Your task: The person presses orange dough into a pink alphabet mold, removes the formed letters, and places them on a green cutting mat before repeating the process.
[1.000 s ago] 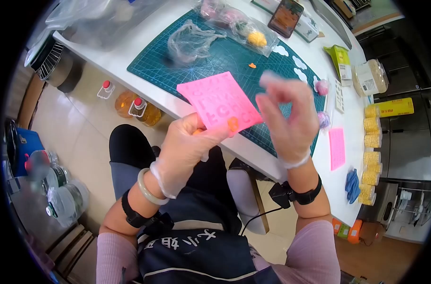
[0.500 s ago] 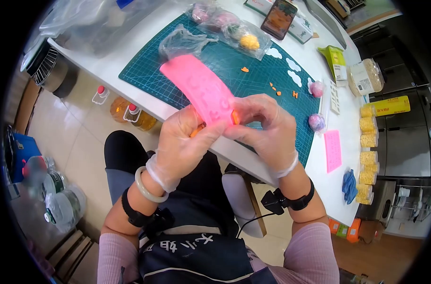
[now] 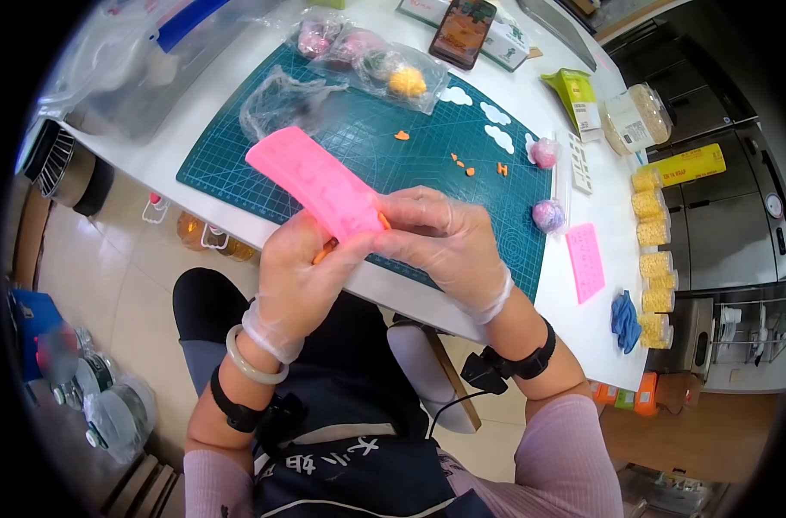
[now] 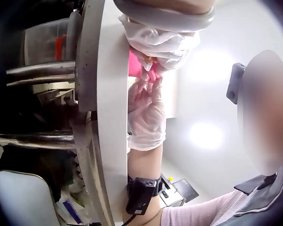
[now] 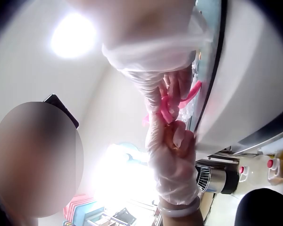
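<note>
A pink silicone letter mould (image 3: 311,181) is bent between both hands, over the front edge of the table. My gloved left hand (image 3: 298,272) grips its near end, thumb on top; an orange lump of clay (image 3: 326,250) peeks out between that hand and the mould. With thumb and fingers, my gloved right hand (image 3: 445,246) pinches the mould's right corner, where a bit of orange clay (image 3: 383,222) shows at the fingertips. In the right wrist view the mould (image 5: 166,109) curls between the two hands' fingers. The left wrist view has it mostly hidden behind the left glove.
On the green cutting mat (image 3: 496,233) lie small orange pieces (image 3: 470,172), an orange letter H (image 3: 503,170) and white cloud cutouts (image 3: 499,137). Wrapped coloured balls (image 3: 407,82), a crumpled plastic bag (image 3: 281,104), a phone (image 3: 464,33) and a second pink mould (image 3: 585,262) surround the hands.
My right hand has come in from the right and taken hold of the mould's corner. The mould, first flat with its letters up, is now bent. The view has shifted.
</note>
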Demonstrator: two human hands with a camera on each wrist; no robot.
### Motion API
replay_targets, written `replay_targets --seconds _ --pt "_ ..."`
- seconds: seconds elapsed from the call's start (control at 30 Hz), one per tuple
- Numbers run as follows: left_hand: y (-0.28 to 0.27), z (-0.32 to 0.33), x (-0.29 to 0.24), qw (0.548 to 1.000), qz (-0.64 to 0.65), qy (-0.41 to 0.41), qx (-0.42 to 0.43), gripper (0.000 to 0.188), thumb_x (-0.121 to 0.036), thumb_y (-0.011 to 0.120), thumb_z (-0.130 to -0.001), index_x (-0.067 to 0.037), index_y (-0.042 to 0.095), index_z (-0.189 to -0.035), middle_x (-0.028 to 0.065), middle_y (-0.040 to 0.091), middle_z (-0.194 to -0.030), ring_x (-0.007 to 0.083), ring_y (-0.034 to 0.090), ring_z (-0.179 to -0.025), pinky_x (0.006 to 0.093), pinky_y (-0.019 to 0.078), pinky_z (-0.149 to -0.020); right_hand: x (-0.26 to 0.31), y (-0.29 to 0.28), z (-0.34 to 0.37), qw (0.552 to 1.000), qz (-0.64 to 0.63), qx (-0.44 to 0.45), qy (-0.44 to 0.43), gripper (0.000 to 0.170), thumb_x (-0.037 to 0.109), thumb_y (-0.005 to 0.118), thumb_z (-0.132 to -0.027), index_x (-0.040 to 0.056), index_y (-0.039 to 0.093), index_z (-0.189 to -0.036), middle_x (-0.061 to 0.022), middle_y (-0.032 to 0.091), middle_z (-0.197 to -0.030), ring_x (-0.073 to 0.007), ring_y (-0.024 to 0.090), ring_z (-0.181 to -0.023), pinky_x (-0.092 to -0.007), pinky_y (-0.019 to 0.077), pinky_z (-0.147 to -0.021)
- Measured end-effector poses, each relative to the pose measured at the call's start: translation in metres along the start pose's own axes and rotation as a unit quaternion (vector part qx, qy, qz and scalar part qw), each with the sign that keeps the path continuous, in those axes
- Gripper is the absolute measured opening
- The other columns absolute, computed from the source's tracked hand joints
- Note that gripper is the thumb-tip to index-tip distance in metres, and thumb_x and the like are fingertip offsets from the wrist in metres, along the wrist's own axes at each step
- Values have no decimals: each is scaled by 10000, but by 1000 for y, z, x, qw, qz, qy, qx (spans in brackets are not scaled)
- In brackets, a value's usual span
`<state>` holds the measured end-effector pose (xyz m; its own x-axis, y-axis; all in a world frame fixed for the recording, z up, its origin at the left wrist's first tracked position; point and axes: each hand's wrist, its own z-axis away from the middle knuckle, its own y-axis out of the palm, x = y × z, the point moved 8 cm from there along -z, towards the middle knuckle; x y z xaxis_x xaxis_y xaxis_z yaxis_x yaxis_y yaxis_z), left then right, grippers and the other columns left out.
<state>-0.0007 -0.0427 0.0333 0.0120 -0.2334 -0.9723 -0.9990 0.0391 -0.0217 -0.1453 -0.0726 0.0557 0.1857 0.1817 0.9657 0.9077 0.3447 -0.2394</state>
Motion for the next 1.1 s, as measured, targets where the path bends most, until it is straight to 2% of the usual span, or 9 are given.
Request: replay_targets --seconds 0.37,0.43,0.53,0.63,0.77,0.87,0.97,1.03,1.1 --pt "-1 -2 0 1000 6 -7 -2 152 -87 664 -885 -3 687 -1010 23 653 -877 94 572 -779 249 456 -700 -4 4 -1 996 -81 18 41 302 68 762 -799 32 706 -1094 -67 658 -1056 -117 627 -918 -244 516 -837" --pt "0 -1 8 995 66 -68 -2 152 -94 667 -885 -8 695 -1007 14 656 -865 75 560 -766 238 451 -682 -3 4 -2 995 -87 28 51 326 60 761 -799 28 696 -1117 -57 646 -1095 -118 623 -926 -243 510 -845" --pt "1 -1 8 995 93 -40 -16 156 -102 675 -881 -10 701 -1004 12 660 -866 63 556 -766 231 452 -681 -6 5 -3 991 -98 38 79 311 63 739 -823 20 690 -1127 -59 638 -1116 -125 617 -944 -247 501 -859" --pt "1 0 9 992 104 -66 -13 159 -104 681 -877 -10 703 -1003 17 662 -863 69 563 -776 236 457 -690 -9 5 -2 979 -143 36 142 281 90 699 -864 18 687 -1135 -67 636 -1119 -123 605 -931 -250 494 -844" --pt "2 0 8 995 81 -48 -17 161 -103 682 -876 -7 702 -1004 21 665 -866 72 568 -786 241 462 -698 -8 4 -2 981 -139 22 132 263 116 662 -898 1 683 -1133 -68 627 -1142 -119 590 -913 -251 486 -810" --pt "2 -2 8 997 69 -35 -26 153 -112 674 -882 -10 702 -992 23 669 -866 75 569 -775 244 461 -687 -4 -3 -4 989 -106 -6 101 263 128 676 -887 -4 692 -1114 -61 655 -1061 -104 588 -847 -236 479 -760" --pt "0 -9 8 998 -12 -57 21 152 -131 668 -881 -11 697 -971 46 662 -827 90 571 -743 256 456 -666 -10 -28 -7 971 -164 -73 156 258 135 697 -866 9 706 -1091 -48 683 -944 -93 590 -771 -225 472 -724" --pt "0 -12 17 989 22 -127 68 180 -165 669 -875 -13 690 -969 80 648 -791 130 583 -716 279 454 -650 4 -58 -7 978 -63 -131 150 252 143 711 -851 19 715 -1070 -38 696 -852 -88 585 -693 -218 473 -697" --pt "-11 -21 17 993 -48 -75 79 208 -201 682 -852 2 667 -894 120 603 -729 205 570 -661 321 445 -622 12 -83 -4 976 -3 -144 164 236 141 709 -848 12 723 -1046 -50 702 -863 -94 594 -679 -221 480 -688"
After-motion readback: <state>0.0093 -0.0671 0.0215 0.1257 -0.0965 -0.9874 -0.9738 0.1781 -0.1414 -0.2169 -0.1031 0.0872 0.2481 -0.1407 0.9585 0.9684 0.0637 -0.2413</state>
